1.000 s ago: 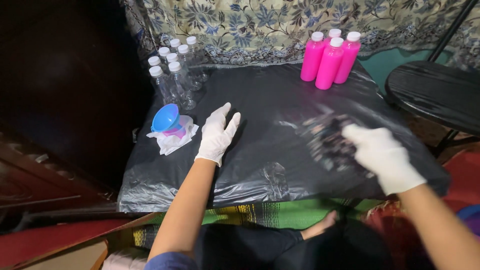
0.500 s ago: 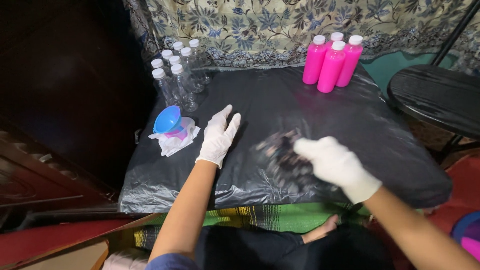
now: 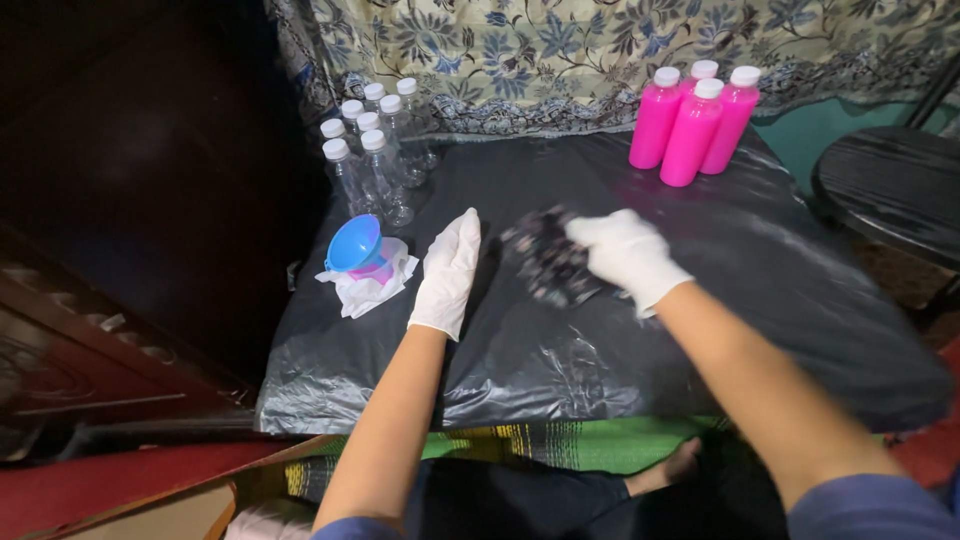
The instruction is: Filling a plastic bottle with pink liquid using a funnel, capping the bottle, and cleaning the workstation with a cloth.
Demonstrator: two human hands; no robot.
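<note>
Black plastic sheet [image 3: 760, 300] covers the table. The gloved left hand [image 3: 447, 270] lies flat on it, fingers spread. The gloved right hand [image 3: 625, 255] clutches a dark cloth [image 3: 545, 262] at the sheet's middle, beside the left hand.

Your left hand [image 3: 447, 270] and right hand [image 3: 625, 255] each wear a thin white disposable glove ending at the wrist, your forearms are bare, and short blue sleeves show at both upper arms.
</note>
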